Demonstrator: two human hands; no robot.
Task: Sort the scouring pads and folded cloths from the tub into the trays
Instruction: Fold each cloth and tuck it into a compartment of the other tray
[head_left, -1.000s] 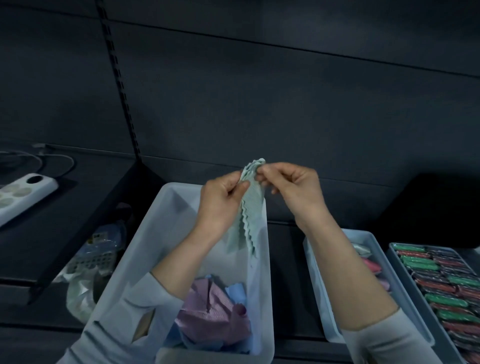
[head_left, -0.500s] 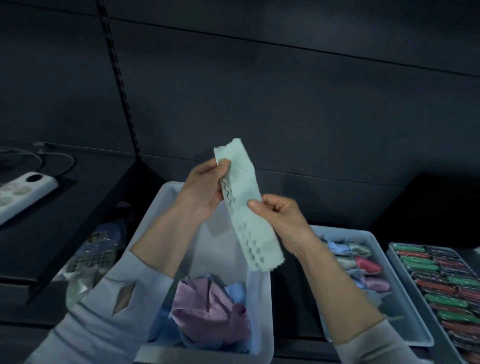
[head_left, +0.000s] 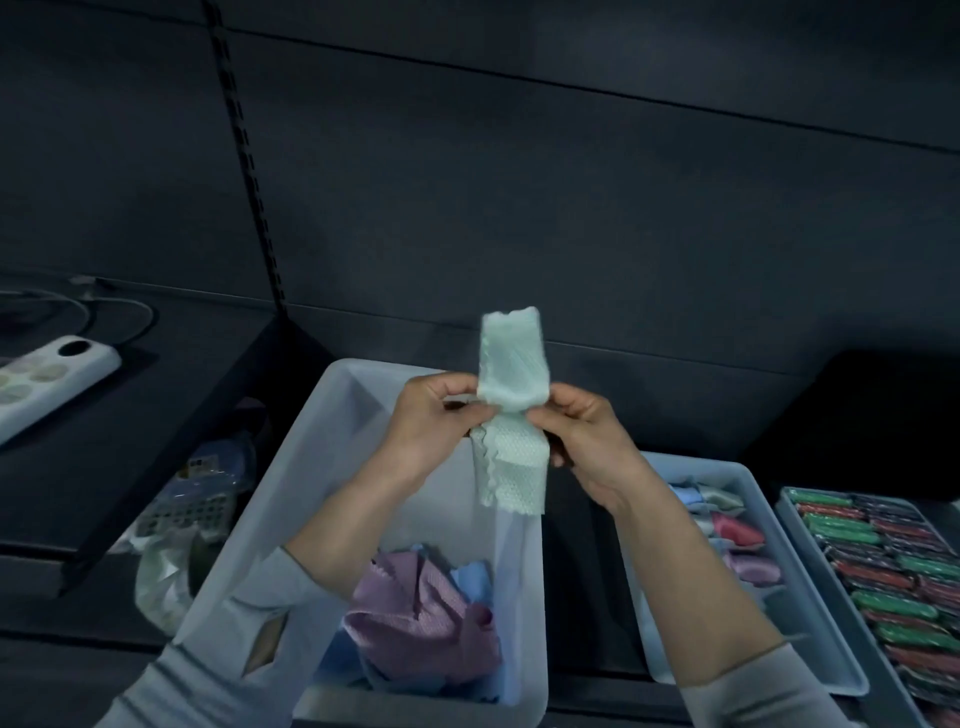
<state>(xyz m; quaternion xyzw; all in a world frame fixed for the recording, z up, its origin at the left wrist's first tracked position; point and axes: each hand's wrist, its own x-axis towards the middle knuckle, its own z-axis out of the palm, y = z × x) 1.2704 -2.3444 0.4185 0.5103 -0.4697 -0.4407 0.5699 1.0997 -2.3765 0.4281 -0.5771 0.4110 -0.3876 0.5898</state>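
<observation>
Right above the tub (head_left: 332, 499), a pale mint cloth (head_left: 511, 410) hangs in the air, folded into a long narrow strip w/ a waffle-like weave and wavy, scalloped edges. Both hands pinch it at its waist: left hand (head_left: 431, 421) w/ thumb and fingertips curled onto the cloth's left edge, right hand (head_left: 582, 436) w/ fingers curled onto its right edge, so the fabric bunches between them. Upper half stands up past the fingers, lower half droops toward the tub's right wall. Tub is a deep, translucent white plastic rectangle w/ smooth walls; at its bottom lie crumpled cloths, a pink-lilac one (head_left: 421, 634) w/ fine woven texture on top of pale blue ones (head_left: 470, 577). Right of the tub, a shallow white tray (head_left: 826, 670) holds folded cloths (head_left: 737, 535) in blue, grey, pink and lilac. Further right of the tub, a second tray (head_left: 789, 514) is packed w/ rows of flat green and red scouring pads (head_left: 893, 571). Left of the tub, on a dark matte shelf, a white power strip (head_left: 52, 379) w/ rounded ends; below it, a clear plastic bag (head_left: 161, 566), contents unclear. Grey sleeves cover both forearms.
</observation>
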